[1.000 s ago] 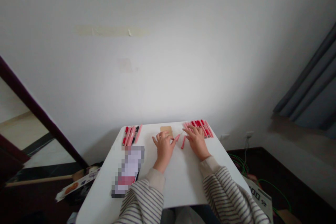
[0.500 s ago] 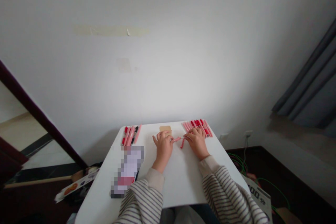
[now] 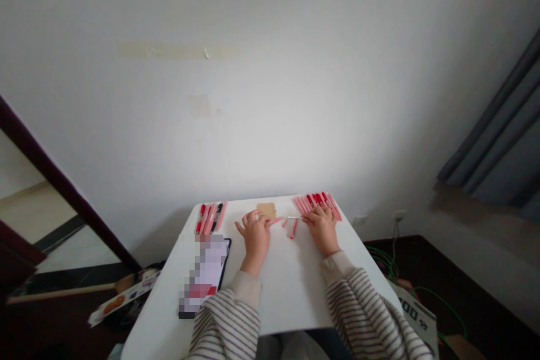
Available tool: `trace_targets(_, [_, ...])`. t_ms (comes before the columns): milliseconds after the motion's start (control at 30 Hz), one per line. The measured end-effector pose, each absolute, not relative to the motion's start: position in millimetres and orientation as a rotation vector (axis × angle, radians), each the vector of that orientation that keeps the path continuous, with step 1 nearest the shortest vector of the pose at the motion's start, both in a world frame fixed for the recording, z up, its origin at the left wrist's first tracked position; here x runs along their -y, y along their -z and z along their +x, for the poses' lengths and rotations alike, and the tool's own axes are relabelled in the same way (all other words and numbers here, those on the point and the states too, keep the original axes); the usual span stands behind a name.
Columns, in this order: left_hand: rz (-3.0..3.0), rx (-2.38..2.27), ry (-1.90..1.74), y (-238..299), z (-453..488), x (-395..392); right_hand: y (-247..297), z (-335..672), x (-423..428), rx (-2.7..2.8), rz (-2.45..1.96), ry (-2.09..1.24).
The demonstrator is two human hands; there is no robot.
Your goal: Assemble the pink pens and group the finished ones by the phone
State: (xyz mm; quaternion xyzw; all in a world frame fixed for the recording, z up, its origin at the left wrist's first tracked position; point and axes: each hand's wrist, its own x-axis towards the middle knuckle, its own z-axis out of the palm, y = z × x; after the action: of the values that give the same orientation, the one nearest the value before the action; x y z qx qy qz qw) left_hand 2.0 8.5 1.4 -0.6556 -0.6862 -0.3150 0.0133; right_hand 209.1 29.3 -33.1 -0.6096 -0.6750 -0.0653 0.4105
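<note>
My left hand (image 3: 256, 238) is closed around one end of a pink pen barrel (image 3: 276, 220), its thumb held out to the side. My right hand (image 3: 322, 229) pinches a thin, whitish pen refill (image 3: 295, 217), whose free end points left toward the barrel. Whether the refill's tip still touches the barrel is too small to tell. Below the refill, on the white table (image 3: 291, 287), lie a pink pen cap (image 3: 294, 229) and a smaller pink piece (image 3: 285, 223).
Several pink, red and black pens (image 3: 210, 218) lie at the back left. Another row of pens (image 3: 316, 202) is behind my right hand. A tan pad (image 3: 266, 210) lies at the back middle. A phone (image 3: 206, 275), partly blurred, rests by my left forearm. A wall (image 3: 270, 140) stands behind.
My hands have moved apart, the left one to the left with the pink barrel. More of the whitish refill shows between them, and the smaller pink piece now appears on the table.
</note>
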Motion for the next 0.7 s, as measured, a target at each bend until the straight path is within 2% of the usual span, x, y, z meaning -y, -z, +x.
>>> trace_targets(367, [-1.657, 2.226, 0.861, -3.0, -8.5, -3.8, 24.0, 204.2, -21.0, 1.721, -1.561, 0.097])
trace_targets(700, [-1.606, 2.251, 0.718, -0.7, -9.1, -2.6, 18.1, 200.9, -17.1, 1.756, -1.618, 0.071])
